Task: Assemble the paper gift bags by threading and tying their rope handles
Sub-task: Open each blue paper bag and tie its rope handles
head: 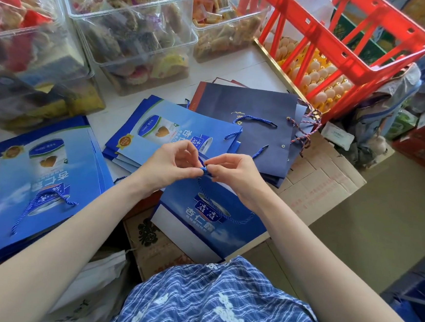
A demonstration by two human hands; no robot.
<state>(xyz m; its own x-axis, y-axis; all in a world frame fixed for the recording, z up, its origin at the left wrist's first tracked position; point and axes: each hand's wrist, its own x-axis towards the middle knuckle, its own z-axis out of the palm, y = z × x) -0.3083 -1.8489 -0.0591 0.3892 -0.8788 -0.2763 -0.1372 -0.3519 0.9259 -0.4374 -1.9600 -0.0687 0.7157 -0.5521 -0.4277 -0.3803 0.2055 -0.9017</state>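
Where bins (pixel 129 35) crowd, bags (pixel 248 118) cover the white table (pixel 244 72).

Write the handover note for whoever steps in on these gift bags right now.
Left hand and right hand both pinch the blue rope end at the top edge of the bag in work, mid-knot.
That bag's handle loop lies on its front.
Left pile top bag has a handle.
Left to do: finish this knot; middle pile and navy pile need checking.

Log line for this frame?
stage: tying handle knot | left hand: pinches rope end | right hand: pinches rope end | bag: on lap, handle looped
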